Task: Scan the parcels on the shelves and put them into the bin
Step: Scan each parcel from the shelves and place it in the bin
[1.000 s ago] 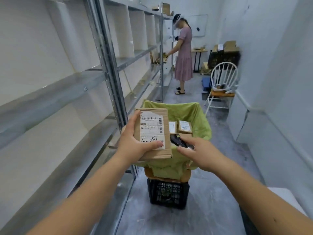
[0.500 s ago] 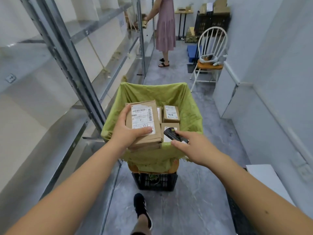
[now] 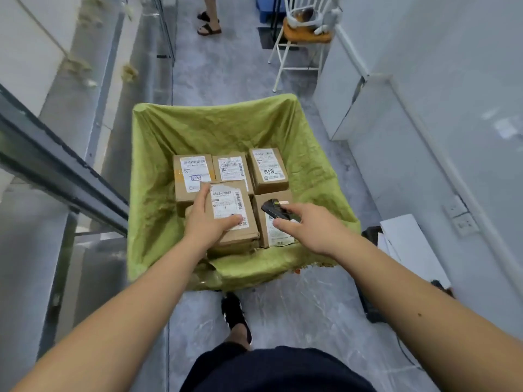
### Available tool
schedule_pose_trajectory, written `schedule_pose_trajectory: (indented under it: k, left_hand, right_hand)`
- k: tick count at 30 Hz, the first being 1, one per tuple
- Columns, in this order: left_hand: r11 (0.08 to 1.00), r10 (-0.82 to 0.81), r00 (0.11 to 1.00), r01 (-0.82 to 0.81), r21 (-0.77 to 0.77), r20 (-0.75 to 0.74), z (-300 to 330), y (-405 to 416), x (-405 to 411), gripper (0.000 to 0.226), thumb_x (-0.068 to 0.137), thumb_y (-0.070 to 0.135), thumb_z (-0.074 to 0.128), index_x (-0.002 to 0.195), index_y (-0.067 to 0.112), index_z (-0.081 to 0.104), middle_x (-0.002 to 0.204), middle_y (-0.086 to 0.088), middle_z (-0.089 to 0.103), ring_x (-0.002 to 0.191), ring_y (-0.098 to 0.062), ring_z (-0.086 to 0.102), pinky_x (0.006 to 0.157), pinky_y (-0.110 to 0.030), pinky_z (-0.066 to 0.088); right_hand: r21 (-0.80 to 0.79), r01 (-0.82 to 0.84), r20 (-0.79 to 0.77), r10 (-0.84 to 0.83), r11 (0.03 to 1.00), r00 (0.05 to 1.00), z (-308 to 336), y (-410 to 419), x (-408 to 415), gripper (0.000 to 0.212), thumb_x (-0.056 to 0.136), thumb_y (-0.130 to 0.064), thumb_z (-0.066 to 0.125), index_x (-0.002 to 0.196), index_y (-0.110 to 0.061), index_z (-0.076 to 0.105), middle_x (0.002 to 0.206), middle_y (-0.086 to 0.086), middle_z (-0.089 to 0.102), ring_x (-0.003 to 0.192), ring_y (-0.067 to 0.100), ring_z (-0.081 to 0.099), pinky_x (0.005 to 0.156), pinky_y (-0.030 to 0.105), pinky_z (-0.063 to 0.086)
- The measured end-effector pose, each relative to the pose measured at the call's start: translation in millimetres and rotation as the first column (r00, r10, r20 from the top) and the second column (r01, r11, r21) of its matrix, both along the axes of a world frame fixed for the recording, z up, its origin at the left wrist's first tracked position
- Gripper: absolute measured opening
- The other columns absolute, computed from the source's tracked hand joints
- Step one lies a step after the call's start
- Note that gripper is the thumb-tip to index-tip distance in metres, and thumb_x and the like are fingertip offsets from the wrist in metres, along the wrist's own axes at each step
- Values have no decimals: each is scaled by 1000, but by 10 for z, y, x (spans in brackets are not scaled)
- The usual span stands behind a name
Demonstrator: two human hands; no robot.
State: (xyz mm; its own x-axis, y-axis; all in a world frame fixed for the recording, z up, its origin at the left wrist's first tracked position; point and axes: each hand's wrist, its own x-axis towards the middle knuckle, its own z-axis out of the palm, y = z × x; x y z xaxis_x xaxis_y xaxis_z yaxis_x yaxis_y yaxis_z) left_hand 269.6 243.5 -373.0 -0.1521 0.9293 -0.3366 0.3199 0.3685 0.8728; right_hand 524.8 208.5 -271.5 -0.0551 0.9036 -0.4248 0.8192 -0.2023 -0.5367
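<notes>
Five cardboard parcels show in the green-lined bin, each with a white label: one at back left, one at back middle, one at back right, one at front left and one at front right. There is one bin. Two hands reach in, the left hand and the right hand, with one black scanner. One white chair stands beyond. Two sandalled feet appear at the top.

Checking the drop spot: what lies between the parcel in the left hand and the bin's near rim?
Head view: only bare green liner shows between the held parcel and the bin's near rim.
</notes>
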Motion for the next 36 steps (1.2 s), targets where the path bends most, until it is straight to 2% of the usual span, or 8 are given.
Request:
schedule_pose_trajectory:
  k: [3, 7, 10, 14, 18, 22, 29, 36]
  left_hand:
    - [991, -130, 977, 122, -54, -167, -146, 20, 77, 114, 60, 47, 95, 140, 78, 20, 129, 6, 31, 114, -17, 36, 102, -33, 33]
    - [982, -188, 958, 184, -36, -216, -237, -14, 193, 113, 64, 50, 94, 140, 78, 15, 132, 9, 23, 124, -17, 33, 103, -29, 31]
    - [979, -204, 954, 205, -18, -220, -295, -28, 249, 113, 66, 50, 93, 144, 76, 15, 143, 6, 24, 137, -25, 32, 106, -31, 31]
    - [977, -214, 953, 214, -24, -216, -322, -37, 217, 113, 67, 53, 92, 144, 76, 12, 146, 8, 23, 140, -27, 32, 106, -32, 31]
    - [976, -218, 955, 216, -27, -199, -301, -59, 176, 114, 68, 52, 92, 138, 84, 7, 148, 8, 23, 140, -27, 35, 109, -38, 37]
    - [986, -159, 974, 165, 25, -163, -295, -96, 164, 111, 68, 47, 94, 141, 81, 17, 140, 16, 25, 138, -20, 34, 109, -34, 33]
    - [986, -162, 968, 168, 15, -190, -322, -6, 180, 111, 69, 41, 96, 138, 81, 19, 139, 16, 24, 140, -20, 30, 115, -39, 33]
    - [992, -123, 973, 129, 18, -195, -317, 223, 197, 110, 67, 42, 96, 134, 84, 20, 137, 16, 23, 130, -10, 31, 107, -30, 31]
  right_hand:
    - [-23, 35, 9, -35, 999, 999, -107, 83, -89, 57, 91, -64, 63, 139, -35, 62, 120, -6, 69, 101, 14, 65, 77, 31, 47]
    - [-65, 100, 29, -98, 993, 995, -183, 148, -148, 67, 90, -63, 65, 148, -31, 56, 140, -5, 64, 124, 18, 60, 90, 28, 43]
    - [-79, 112, 43, -109, 991, 993, -211, 187, -155, 68, 90, -64, 65, 148, -30, 55, 140, -4, 64, 123, 18, 60, 90, 28, 43]
    - [-101, 112, 63, -106, 988, 992, -242, 222, -145, 68, 91, -65, 64, 149, -30, 55, 142, -5, 63, 125, 17, 60, 95, 30, 46]
    - [-106, 114, 60, -108, 988, 992, -306, 244, -157, 69, 90, -66, 63, 149, -32, 54, 138, -4, 65, 116, 16, 62, 85, 28, 43]
    - [-111, 106, 50, -101, 988, 994, -328, 298, -181, 68, 89, -70, 61, 147, -35, 54, 132, -6, 67, 100, 12, 61, 76, 30, 45]
    - [-112, 59, 7, -59, 992, 998, -363, 489, -123, 61, 91, -66, 62, 142, -34, 59, 128, -5, 69, 105, 16, 64, 88, 35, 52]
    - [-108, 38, 17, -36, 993, 999, -379, 622, 76, 68, 90, -67, 63, 147, -32, 55, 134, -3, 67, 110, 19, 63, 93, 35, 51]
